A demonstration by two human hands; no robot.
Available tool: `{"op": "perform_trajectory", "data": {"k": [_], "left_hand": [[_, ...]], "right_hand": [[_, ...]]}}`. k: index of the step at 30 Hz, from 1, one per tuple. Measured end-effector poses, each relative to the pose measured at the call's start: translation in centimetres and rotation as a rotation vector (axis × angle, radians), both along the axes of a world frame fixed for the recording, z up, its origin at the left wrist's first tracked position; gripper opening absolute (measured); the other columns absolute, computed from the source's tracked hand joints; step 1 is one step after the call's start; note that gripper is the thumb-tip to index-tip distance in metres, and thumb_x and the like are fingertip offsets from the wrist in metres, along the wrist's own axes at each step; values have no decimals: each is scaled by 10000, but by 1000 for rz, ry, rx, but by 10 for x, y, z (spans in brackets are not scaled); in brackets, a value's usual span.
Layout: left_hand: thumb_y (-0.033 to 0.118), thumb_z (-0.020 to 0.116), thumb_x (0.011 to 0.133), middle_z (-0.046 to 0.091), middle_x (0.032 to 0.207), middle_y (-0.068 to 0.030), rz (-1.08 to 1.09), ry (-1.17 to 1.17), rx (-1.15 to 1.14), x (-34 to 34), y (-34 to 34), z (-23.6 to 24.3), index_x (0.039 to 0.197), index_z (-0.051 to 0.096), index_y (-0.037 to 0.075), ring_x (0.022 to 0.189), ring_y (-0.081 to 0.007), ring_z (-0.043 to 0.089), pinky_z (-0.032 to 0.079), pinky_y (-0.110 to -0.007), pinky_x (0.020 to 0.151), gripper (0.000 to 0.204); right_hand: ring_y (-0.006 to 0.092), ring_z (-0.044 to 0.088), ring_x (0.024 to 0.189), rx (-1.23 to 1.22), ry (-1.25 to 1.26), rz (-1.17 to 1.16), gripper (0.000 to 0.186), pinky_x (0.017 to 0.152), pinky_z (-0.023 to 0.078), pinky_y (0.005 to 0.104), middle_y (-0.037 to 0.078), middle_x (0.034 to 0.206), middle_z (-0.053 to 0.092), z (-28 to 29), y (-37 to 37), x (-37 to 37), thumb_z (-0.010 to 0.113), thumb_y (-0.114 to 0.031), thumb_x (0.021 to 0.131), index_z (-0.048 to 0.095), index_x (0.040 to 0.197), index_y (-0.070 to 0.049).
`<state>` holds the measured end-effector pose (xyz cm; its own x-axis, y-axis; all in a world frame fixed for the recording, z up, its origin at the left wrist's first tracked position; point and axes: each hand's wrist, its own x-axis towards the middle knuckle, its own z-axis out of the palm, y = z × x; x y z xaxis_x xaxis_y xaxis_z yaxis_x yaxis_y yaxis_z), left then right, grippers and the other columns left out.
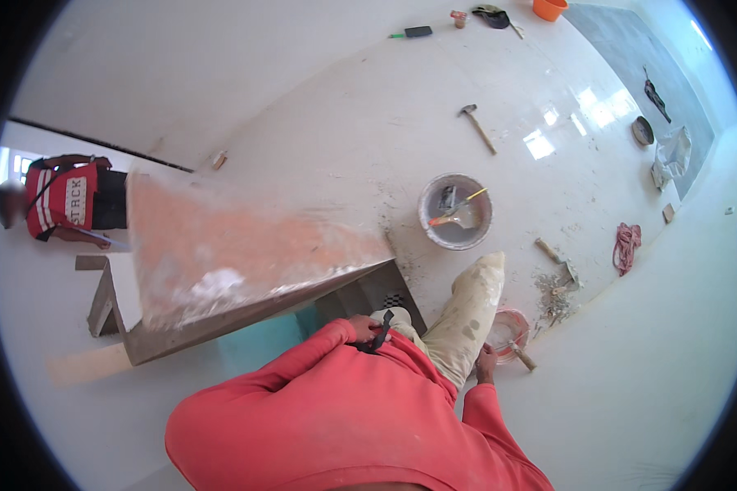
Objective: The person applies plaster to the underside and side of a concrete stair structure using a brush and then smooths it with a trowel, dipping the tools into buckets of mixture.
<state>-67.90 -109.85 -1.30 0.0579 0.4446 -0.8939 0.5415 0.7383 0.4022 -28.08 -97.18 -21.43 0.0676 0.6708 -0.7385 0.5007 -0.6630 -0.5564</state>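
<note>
My left hand (363, 329) is at my waist, fingers curled beside a black strap (379, 334); what they hold, if anything, is hidden. Low at my right side, my right hand (486, 363) has its fingers closed at the rim of a pinkish bucket (513, 321). Pale material lies inside that bucket, and a wooden-handled tool (524, 357) leans out over its edge. In front of me stands a grey bucket (425, 227) of cloudy water, with a brush (464, 214) and a dark tool (448, 197) in it.
A plaster-smeared slab (246, 237) slopes beside steps on my left. A person (65, 196) in a red vest stands beyond. On the floor lie a hammer (477, 128), a trowel (558, 262), rubble (553, 301), a red cloth bundle (627, 248) and a plastic bag (671, 155); an orange tub (550, 9) stands farther off.
</note>
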Motion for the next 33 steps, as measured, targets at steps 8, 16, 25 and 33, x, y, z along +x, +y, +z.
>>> {"op": "perform_trajectory", "data": {"k": [8, 16, 25, 33], "left_hand": [[515, 679, 655, 633, 924, -157, 160, 93, 105, 66, 100, 108, 895, 675, 129, 894, -343, 598, 458, -389, 814, 455], [351, 722, 691, 629, 931, -105, 730, 78, 113, 59, 135, 206, 997, 637, 132, 889, -278, 602, 471, -374, 759, 385], [429, 624, 804, 624, 1010, -140, 1369, 128, 153, 67, 72, 169, 1049, 600, 15, 995, -213, 563, 450, -361, 830, 481], [537, 525, 825, 648, 956, -105, 1747, -47, 130, 49, 87, 127, 1047, 620, -2, 886, -176, 583, 434, -284, 798, 591]], "right_hand": [[96, 531, 607, -179, 82, 201, 299, 444, 397, 221, 30, 782, 590, 121, 119, 51, 583, -198, 836, 552, 1089, -42], [112, 532, 593, -164, -20, 144, 272, 424, 386, 216, -1, 808, 564, 243, 313, 52, 590, -190, 836, 540, 1091, -109], [108, 510, 611, -65, 202, 444, 347, 467, 388, 217, 3, 777, 545, 280, 416, -115, 615, -247, 820, 545, 1103, -59], [123, 548, 755, -93, 10, 923, 419, 592, 441, 265, 42, 906, 593, 316, 410, -225, 594, -291, 844, 537, 1161, -22]]}}
